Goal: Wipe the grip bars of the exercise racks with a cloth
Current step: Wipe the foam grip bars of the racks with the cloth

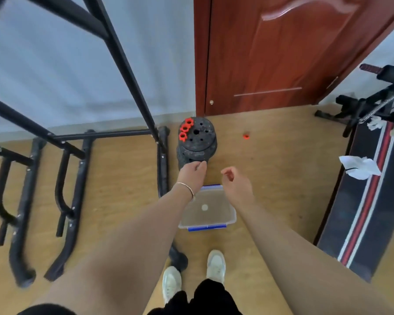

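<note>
Shoes [216,264], white, are seen nearest on the wooden floor [282,178]. Just ahead, a clear box [208,215] with blue clips is set down, and both hands are held out above its far end. The left hand [192,173] and right hand [236,181] are kept loosely curled, with nothing gripped by either. Beyond, weight plates [197,142] are stacked, topped with red collars [184,128]. The grip bars [62,196] of the black rack [132,71] are found at left. A white cloth [359,167] is laid on the bench [350,223] at right, well apart from both hands. Farthest, a red-brown door [282,53] is seen.
</note>
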The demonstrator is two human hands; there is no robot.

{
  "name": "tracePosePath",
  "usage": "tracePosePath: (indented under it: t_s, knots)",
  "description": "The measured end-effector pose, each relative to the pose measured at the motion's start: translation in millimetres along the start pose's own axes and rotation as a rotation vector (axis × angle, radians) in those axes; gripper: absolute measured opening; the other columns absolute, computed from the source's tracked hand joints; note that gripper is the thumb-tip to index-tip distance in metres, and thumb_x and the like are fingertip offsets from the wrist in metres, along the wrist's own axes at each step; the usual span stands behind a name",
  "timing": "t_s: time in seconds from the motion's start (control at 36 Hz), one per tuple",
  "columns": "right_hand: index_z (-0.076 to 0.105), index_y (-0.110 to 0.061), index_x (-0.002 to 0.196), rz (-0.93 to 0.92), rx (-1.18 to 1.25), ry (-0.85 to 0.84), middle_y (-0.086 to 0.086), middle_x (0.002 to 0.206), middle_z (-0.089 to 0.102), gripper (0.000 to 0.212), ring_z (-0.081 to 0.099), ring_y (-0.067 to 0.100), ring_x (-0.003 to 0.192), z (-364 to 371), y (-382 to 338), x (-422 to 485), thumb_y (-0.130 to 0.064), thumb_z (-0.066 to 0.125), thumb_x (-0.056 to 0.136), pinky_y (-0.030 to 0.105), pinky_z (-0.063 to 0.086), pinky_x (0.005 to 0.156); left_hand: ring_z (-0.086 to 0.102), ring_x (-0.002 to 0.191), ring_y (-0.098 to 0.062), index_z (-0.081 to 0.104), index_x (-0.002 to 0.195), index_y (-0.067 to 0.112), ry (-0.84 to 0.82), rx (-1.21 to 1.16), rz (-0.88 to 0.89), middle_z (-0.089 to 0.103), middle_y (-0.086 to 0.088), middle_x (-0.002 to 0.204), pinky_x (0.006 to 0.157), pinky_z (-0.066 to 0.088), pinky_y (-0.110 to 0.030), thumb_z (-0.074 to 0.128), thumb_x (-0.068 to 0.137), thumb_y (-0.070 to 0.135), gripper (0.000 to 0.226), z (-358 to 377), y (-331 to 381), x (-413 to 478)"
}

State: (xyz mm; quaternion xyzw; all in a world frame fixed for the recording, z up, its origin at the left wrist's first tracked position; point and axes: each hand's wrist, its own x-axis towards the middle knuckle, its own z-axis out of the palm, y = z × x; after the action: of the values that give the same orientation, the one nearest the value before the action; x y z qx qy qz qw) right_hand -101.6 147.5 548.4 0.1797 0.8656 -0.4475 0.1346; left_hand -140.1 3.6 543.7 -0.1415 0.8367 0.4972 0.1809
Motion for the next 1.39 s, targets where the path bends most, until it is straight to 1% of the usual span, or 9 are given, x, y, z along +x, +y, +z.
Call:
tracePosePath:
  t_s: [0.25, 0.44, 0.58, 0.75, 0.83, 0.92, 1.08, 1.22, 1.39]
  knots:
    - [0.061, -0.026, 0.100, 0.077, -0.060, -0.100, -0.007, 0.099, 0.064, 0.015, 0.057, 0.011, 0.087, 30, 61, 33, -0.016, 0.051, 0.098, 0.023, 0.036, 0.073, 0.032, 0.059, -0.019, 0.031, 0.059, 0.021, -0.030, 0.040, -0.155, 0.032, 0.000, 0.058, 0.059, 0.028, -0.034, 0.040, 0.088, 0.035, 0.034, 40, -58, 34]
    - [0.057, -0.028, 0.096, 0.053, -0.071, -0.146, -0.013, 0.087, 0.058, 0.016, 0.053, -0.003, 0.075, 46, 69, 40, -0.013, 0.053, 0.099, 0.002, 0.036, 0.061, 0.036, 0.059, -0.021, 0.040, 0.049, 0.027, -0.040, 0.028, -0.249, 0.038, 0.001, 0.057, 0.059, 0.033, -0.035, 0.038, 0.083, 0.041, 0.037, 50, -74, 46]
    - [0.059, -0.028, 0.097, 0.037, -0.055, -0.157, -0.013, 0.091, 0.061, 0.014, 0.055, 0.001, 0.079, 51, 63, 41, -0.014, 0.055, 0.099, 0.005, 0.036, 0.061, 0.040, 0.057, -0.021, 0.043, 0.054, 0.023, -0.044, -0.086, -0.292, 0.042, 0.002, 0.054, 0.058, 0.039, -0.034, 0.040, 0.082, 0.055, 0.042, 45, -68, 43]
    - [0.065, -0.021, 0.110, 0.035, -0.011, -0.149, -0.008, 0.102, 0.063, 0.020, 0.060, 0.010, 0.094, 42, 38, 33, -0.035, 0.054, 0.101, 0.014, 0.038, 0.067, 0.047, 0.045, -0.021, 0.052, 0.086, 0.013, -0.126, -0.343, -0.355, 0.051, -0.006, 0.062, 0.051, 0.042, -0.028, 0.034, 0.085, 0.071, 0.061, 26, -42, 36]
    - [0.066, -0.021, 0.117, 0.034, 0.005, -0.160, -0.005, 0.110, 0.059, 0.032, 0.057, 0.009, 0.098, 29, 12, 29, -0.046, 0.058, 0.097, 0.023, 0.039, 0.074, 0.050, 0.052, -0.023, 0.054, 0.083, 0.006, -0.135, -0.458, -0.393, 0.053, -0.012, 0.067, 0.057, 0.043, -0.031, 0.035, 0.097, 0.052, 0.052, 12, -16, 26]
    - [0.070, -0.020, 0.110, -0.006, 0.057, -0.184, -0.001, 0.108, 0.058, 0.027, 0.059, 0.010, 0.093, 13, -20, 26, -0.042, 0.065, 0.094, 0.015, 0.040, 0.069, 0.044, 0.055, -0.025, 0.044, 0.055, 0.012, -0.158, -0.452, -0.372, 0.046, -0.012, 0.065, 0.059, 0.040, -0.032, 0.037, 0.097, 0.025, 0.044, -3, 18, 11]
    - [0.070, -0.020, 0.093, -0.067, 0.158, -0.169, -0.003, 0.099, 0.066, 0.007, 0.063, 0.011, 0.090, -31, -82, 17, -0.025, 0.066, 0.095, 0.018, 0.044, 0.070, 0.058, 0.097, -0.024, 0.051, 0.098, 0.026, -0.217, -0.158, -0.129, 0.058, -0.004, 0.108, 0.094, 0.050, -0.043, 0.040, 0.093, 0.039, 0.017, -49, 73, -18]
    - [0.062, -0.020, 0.099, -0.073, 0.369, -0.135, -0.001, 0.101, 0.067, 0.011, 0.067, 0.020, 0.097, -79, -135, 2, -0.025, 0.053, 0.103, 0.037, 0.056, 0.090, 0.063, 0.080, -0.019, 0.052, 0.118, 0.023, -0.058, -0.008, 0.015, 0.064, -0.003, 0.093, 0.076, 0.056, -0.040, 0.048, 0.100, 0.032, 0.020, -86, 117, -47]
    - [0.059, -0.011, 0.111, -0.118, 0.621, -0.215, 0.020, 0.118, 0.065, 0.020, 0.065, 0.027, 0.099, -128, -191, -18, -0.022, 0.044, 0.107, 0.057, 0.053, 0.096, 0.066, 0.087, -0.019, 0.063, 0.098, 0.029, 0.111, -0.099, 0.116, 0.069, 0.001, 0.098, 0.082, 0.056, -0.035, 0.058, 0.095, 0.024, 0.007, -132, 163, -85]
